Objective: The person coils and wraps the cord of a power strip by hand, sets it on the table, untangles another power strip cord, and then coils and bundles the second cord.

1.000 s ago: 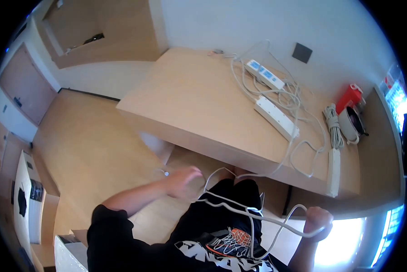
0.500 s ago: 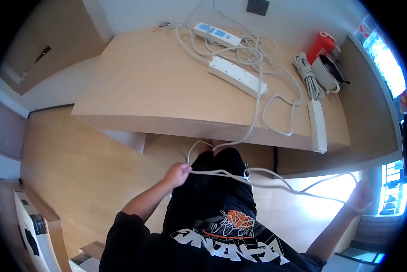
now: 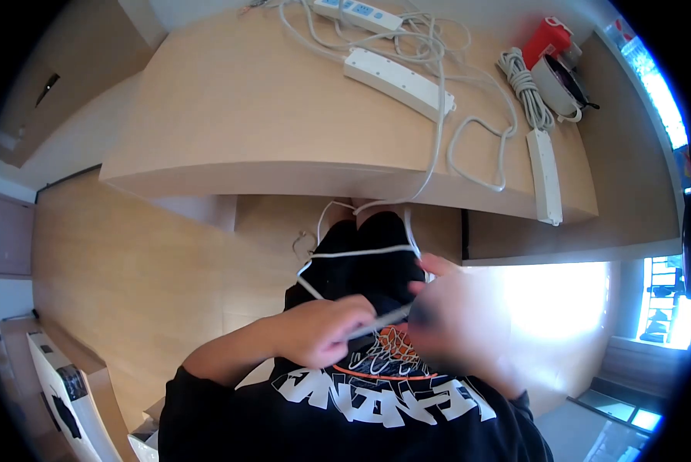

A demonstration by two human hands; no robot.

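Note:
A white power cord [image 3: 365,252] droops from the desk over my lap in loops. My left hand [image 3: 326,331] is closed around a length of it in front of my shirt. A short stretch of cord slants from there to my right hand [image 3: 457,319], which is smeared by motion but appears to grip the cord. A dark blurred patch beside the right palm cannot be made out. On the desk lie a white power strip [image 3: 395,83], a second strip with blue socket faces [image 3: 358,13] behind it, and tangled cords.
The wooden desk [image 3: 230,115] has its front edge just ahead of my knees. At its right are a third strip [image 3: 544,177] with a bundled cord [image 3: 526,92], a white pot [image 3: 559,88] and a red container [image 3: 547,42]. A box [image 3: 57,377] stands at lower left.
Both hands have come in close to my torso and nearer each other, the right one moving far leftward. The cord stretched between them is now short, with loops over my lap. The view has tilted down.

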